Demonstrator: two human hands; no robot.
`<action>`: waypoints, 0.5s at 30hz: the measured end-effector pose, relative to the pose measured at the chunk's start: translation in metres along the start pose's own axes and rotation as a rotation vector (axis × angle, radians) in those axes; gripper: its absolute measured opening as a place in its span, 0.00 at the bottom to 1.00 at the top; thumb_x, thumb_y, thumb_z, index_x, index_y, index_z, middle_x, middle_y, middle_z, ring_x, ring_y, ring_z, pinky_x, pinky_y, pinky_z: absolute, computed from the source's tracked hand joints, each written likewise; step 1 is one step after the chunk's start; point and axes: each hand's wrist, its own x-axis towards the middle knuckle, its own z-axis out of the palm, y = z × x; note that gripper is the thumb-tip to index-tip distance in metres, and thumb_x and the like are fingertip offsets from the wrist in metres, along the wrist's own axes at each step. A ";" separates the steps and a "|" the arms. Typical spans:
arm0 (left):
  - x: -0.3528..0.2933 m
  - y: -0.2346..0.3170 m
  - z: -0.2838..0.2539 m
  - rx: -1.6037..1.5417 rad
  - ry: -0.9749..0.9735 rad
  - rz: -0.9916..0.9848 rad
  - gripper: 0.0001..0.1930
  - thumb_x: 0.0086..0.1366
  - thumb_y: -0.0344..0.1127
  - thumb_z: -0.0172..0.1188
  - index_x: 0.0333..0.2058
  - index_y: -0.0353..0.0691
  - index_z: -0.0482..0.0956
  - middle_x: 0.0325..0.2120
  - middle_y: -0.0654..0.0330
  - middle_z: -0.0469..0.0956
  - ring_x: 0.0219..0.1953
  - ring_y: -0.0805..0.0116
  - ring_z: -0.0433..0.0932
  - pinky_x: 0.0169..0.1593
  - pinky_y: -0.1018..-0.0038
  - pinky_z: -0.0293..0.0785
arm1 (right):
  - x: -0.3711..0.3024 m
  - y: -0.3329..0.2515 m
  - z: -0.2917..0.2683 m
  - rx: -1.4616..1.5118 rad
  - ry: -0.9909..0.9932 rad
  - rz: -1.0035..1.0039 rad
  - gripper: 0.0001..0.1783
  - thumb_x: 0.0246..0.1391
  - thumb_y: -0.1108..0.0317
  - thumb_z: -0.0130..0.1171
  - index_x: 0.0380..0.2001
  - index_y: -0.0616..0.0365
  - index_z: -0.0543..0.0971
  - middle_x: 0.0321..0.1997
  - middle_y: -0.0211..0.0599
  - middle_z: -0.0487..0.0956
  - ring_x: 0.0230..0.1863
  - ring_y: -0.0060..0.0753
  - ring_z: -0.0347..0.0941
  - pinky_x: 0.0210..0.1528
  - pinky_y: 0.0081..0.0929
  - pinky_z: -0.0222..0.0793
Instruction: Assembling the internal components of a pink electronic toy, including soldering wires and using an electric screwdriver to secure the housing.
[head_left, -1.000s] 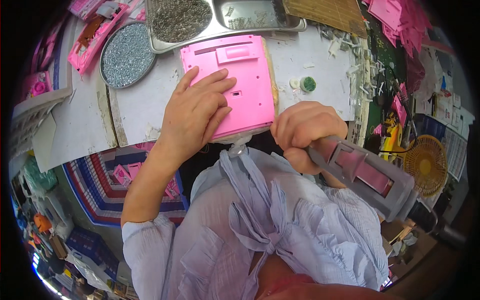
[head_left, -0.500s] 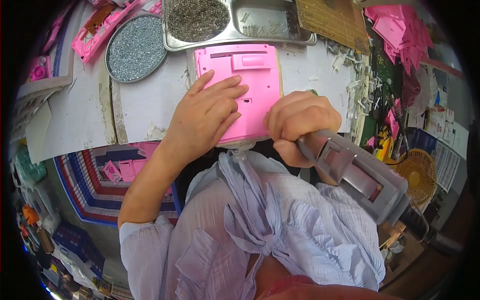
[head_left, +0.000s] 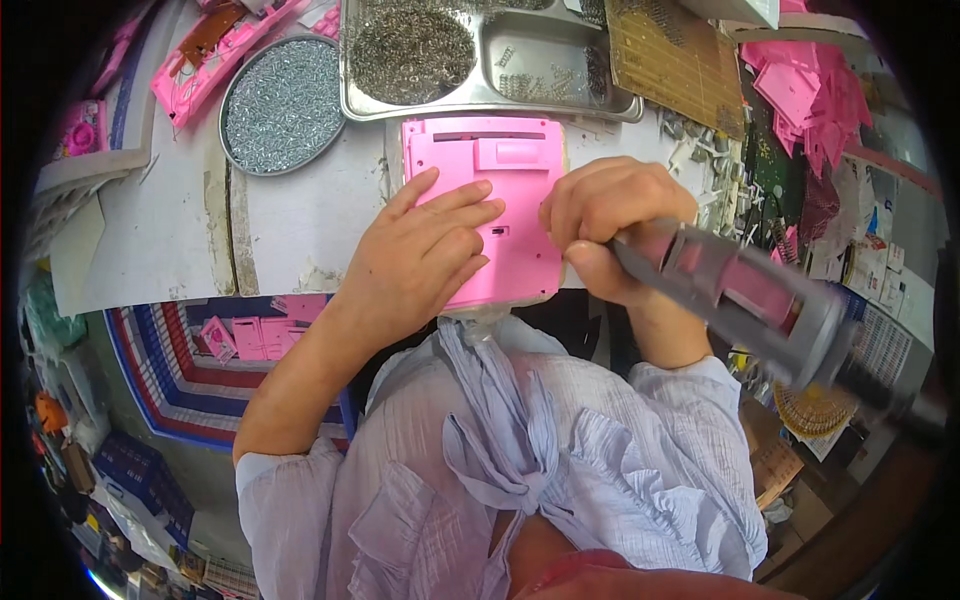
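The left hand [head_left: 420, 255] lies spread, its fingers fanned across the left half of a pink panel [head_left: 515, 265]. The right hand [head_left: 620, 225] is curled tightly around the narrow front end of a grey hand tool [head_left: 750, 285], just beside the panel's right edge; I cannot tell whether its knuckles touch that edge. The tool's tip is hidden within the grip.

The panel is located at the front edge of the worktop [head_left: 320, 220], directly before the person's body. It lies flat, broad face up. Its long axis runs away from the person; the slotted end, with a raised rectangular block, points toward the steel tray [head_left: 440, 108]. The tool's long axis runs diagonally from the grip to the lower right, with its body blurred and a dark cable at the rear.

Beyond the panel, the compartmented tray contains small metal springs. A round dish [head_left: 280, 173] of small silvery pieces stands to its left; a brown board [head_left: 680, 70] overlaps its right side. Below the worktop, at left, a striped basket [head_left: 175, 370] holds pink parts [head_left: 262, 338].
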 end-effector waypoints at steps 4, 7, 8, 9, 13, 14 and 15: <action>0.000 0.001 0.000 0.024 0.011 -0.010 0.08 0.63 0.30 0.65 0.34 0.40 0.73 0.54 0.57 0.81 0.63 0.59 0.75 0.70 0.51 0.60 | 0.039 -0.003 -0.031 0.285 0.039 -0.005 0.12 0.58 0.70 0.65 0.30 0.56 0.70 0.16 0.31 0.69 0.18 0.32 0.67 0.25 0.37 0.71; -0.001 0.002 -0.002 -0.004 -0.014 -0.017 0.07 0.64 0.30 0.64 0.34 0.41 0.73 0.55 0.56 0.81 0.64 0.57 0.75 0.72 0.52 0.57 | 0.052 0.020 -0.033 0.149 0.178 0.066 0.11 0.60 0.69 0.61 0.29 0.56 0.69 0.14 0.30 0.65 0.19 0.30 0.63 0.27 0.35 0.68; -0.003 0.002 -0.001 -0.016 -0.011 -0.024 0.07 0.64 0.30 0.64 0.34 0.41 0.74 0.55 0.57 0.81 0.64 0.57 0.75 0.72 0.52 0.57 | 0.048 0.038 -0.027 0.265 0.175 0.050 0.12 0.60 0.69 0.62 0.28 0.57 0.68 0.15 0.32 0.66 0.18 0.28 0.62 0.23 0.32 0.64; -0.003 0.001 0.000 -0.028 -0.008 -0.030 0.07 0.64 0.30 0.64 0.34 0.41 0.74 0.55 0.57 0.81 0.64 0.57 0.75 0.72 0.52 0.57 | 0.047 0.041 -0.035 0.262 0.100 0.060 0.13 0.60 0.69 0.62 0.28 0.57 0.68 0.15 0.33 0.66 0.17 0.27 0.61 0.22 0.30 0.62; 0.001 0.000 -0.001 -0.015 -0.011 -0.034 0.07 0.63 0.30 0.65 0.35 0.41 0.74 0.56 0.57 0.81 0.64 0.58 0.75 0.72 0.52 0.56 | 0.047 0.046 -0.028 0.257 0.104 0.075 0.16 0.60 0.68 0.63 0.26 0.57 0.65 0.15 0.33 0.67 0.14 0.24 0.59 0.18 0.28 0.58; 0.001 0.000 -0.001 -0.026 -0.009 -0.037 0.07 0.63 0.30 0.65 0.34 0.41 0.74 0.55 0.56 0.81 0.64 0.58 0.75 0.72 0.53 0.56 | 0.048 0.047 -0.031 0.271 0.072 0.085 0.14 0.60 0.69 0.63 0.28 0.58 0.67 0.15 0.33 0.67 0.14 0.24 0.59 0.18 0.27 0.58; 0.000 0.001 -0.001 -0.036 -0.006 -0.039 0.07 0.63 0.30 0.65 0.34 0.41 0.75 0.55 0.56 0.81 0.64 0.58 0.75 0.72 0.53 0.55 | 0.048 0.049 -0.037 0.286 0.040 0.096 0.12 0.60 0.69 0.62 0.30 0.58 0.69 0.15 0.32 0.67 0.14 0.24 0.58 0.18 0.27 0.57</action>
